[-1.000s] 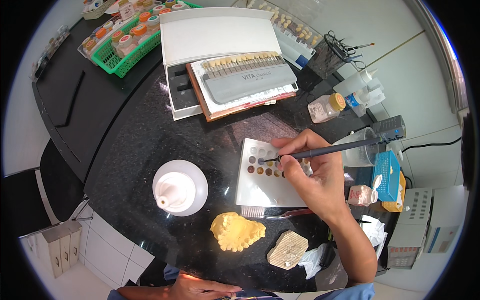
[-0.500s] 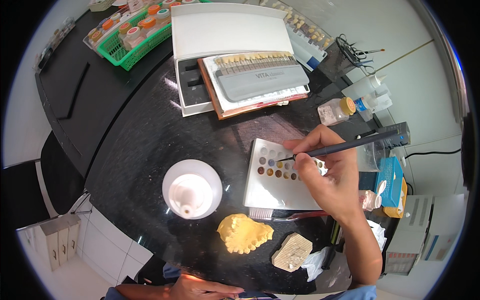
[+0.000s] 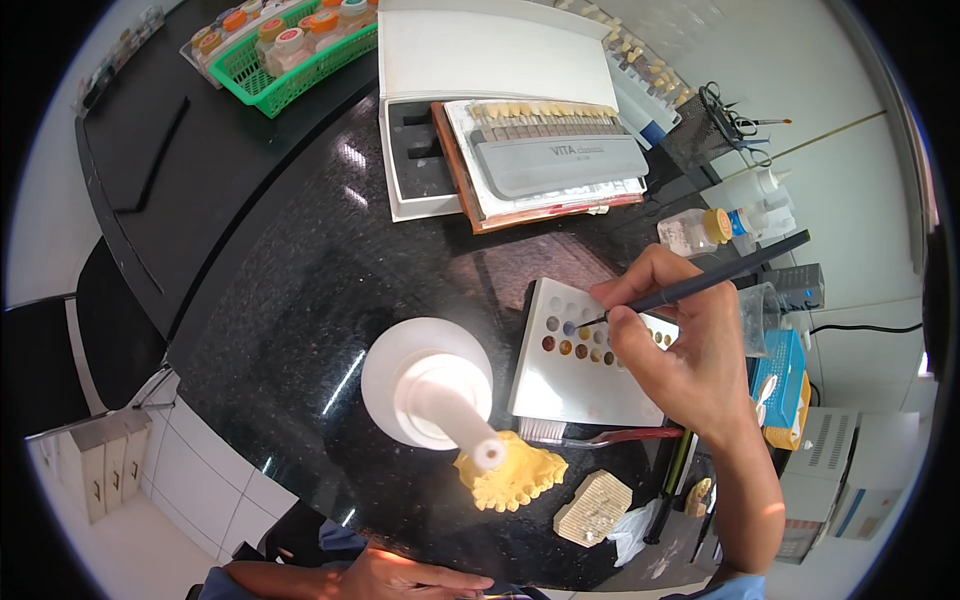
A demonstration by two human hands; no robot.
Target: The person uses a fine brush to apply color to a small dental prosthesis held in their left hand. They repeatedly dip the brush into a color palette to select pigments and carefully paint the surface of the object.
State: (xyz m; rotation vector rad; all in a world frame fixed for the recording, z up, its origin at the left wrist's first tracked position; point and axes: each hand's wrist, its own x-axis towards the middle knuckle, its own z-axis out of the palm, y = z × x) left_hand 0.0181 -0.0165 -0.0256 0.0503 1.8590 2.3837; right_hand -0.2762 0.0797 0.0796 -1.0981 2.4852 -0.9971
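Now r. hand (image 3: 680, 350) pinching brush (image 3: 700, 285).

surface: black speckled stone counter (image 3: 300, 300) is being lit brightly, glare streaks showing | left: white drawer unit (image 3: 105, 465) is standing beside a dark chair (image 3: 60, 350) | floor: pale tiles are being seen below | right: a white worktop (image 3: 850, 190) is adjoining the counter

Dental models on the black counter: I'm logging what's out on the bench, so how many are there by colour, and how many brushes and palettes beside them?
Yellow dental model: 1
Pale beige dental model: 1
Fine dark brush in the right hand, tip at the palette wells: 1
Red-handled brush lying below the palette: 1
White palette with colour wells: 1
Total: 5
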